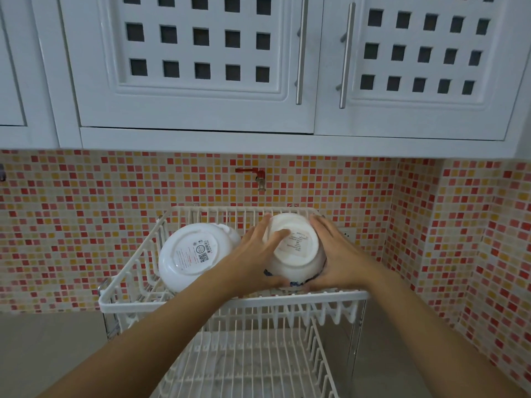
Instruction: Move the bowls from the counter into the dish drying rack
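Head view: both hands cup an upturned white bowl with blue pattern inside the top tier of a white dish rack, left hand and right hand pressed against its sides. A second upturned bowl leans in the rack just left of it.

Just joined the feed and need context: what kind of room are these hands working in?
Most likely a home kitchen. A white two-tier dish rack holding upturned bowls stands against a mosaic tile backsplash, with white wall cabinets overhead and a small red-handled tap on the wall.
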`<state>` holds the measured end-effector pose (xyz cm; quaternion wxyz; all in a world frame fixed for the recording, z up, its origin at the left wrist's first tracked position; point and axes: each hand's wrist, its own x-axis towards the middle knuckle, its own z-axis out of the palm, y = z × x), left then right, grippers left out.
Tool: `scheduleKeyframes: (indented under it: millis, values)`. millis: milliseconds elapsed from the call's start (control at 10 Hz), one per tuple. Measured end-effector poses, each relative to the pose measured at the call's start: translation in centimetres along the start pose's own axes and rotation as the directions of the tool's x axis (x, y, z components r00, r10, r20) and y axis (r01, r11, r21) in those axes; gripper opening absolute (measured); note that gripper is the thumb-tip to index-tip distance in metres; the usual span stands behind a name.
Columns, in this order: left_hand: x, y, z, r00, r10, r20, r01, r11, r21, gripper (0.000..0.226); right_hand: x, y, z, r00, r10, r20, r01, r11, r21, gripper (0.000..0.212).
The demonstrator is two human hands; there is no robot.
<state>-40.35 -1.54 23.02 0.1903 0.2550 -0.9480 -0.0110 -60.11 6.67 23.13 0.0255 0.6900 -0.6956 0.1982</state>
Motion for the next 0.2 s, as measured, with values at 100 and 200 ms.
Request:
scheduleKeyframes:
  millis: [100, 200]
  values:
    - [-0.1, -0.3, -0.7, 0.999, -0.054, -0.005, 0.053, 0.998, -0.045, 0.089, -0.2, 0.1, -0.6, 0.999, 0.029, 0.046, -0.031, 0.998, 0.049, 0.140]
    - [-0.7, -0.5, -1.8, 0.990, -0.116, -0.082, 0.108, 0.989, -0.100, 0.076, -0.7, -1.3, -1.0, 1.000, -0.001, 0.004, 0.001, 0.997, 0.080, 0.119]
